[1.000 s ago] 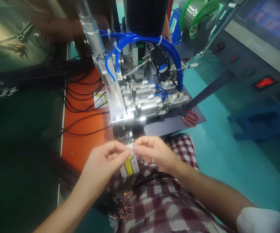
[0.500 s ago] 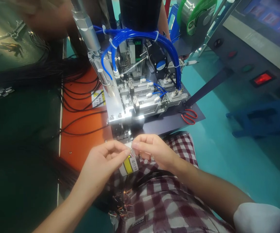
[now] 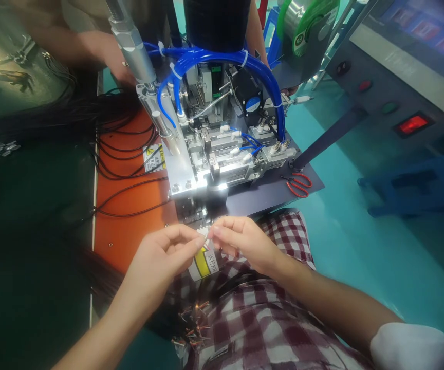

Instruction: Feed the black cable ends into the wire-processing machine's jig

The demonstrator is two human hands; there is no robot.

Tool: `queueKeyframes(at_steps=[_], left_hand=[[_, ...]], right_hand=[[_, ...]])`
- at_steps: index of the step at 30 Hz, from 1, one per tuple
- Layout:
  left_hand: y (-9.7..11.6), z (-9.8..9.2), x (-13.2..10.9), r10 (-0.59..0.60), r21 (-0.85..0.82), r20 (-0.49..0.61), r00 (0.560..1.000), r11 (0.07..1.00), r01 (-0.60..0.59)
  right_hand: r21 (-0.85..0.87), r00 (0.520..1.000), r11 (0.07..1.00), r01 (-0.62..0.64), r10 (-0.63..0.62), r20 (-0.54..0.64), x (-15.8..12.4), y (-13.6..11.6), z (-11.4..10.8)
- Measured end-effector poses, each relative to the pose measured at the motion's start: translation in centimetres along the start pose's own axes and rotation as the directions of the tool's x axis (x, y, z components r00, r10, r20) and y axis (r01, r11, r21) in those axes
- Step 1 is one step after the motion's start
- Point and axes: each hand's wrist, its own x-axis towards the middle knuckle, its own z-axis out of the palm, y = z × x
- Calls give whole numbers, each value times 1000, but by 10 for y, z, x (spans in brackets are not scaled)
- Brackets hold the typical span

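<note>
Head camera: a pale part, too small to identify, sits just off the front edge of the machine. The left hand and right hand each pinch it, grip closed. Red scissors lie right of the machine on a bare plate; black wires crowd its left.

Tubing showing bright blue over silver machine block. Mat showing orange under black wires. Scissors showing red handles. Lap fabric showing red-and-white check. Floor showing teal. Spool showing green. Switch glowing red. Label showing yellow, black and white.
</note>
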Motion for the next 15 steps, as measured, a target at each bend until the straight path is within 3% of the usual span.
queueKeyframes(at_steps=[10,15], left_hand=[[1,3,-1,0,24,-3,1000,1000,0],[5,3,-1,-15,-11,2,1000,1000,15]], right_hand=[[10,999,999,-41,41,-15,-1,-7,4],[-20,1000,1000,8,-8,13,-3,0,0]])
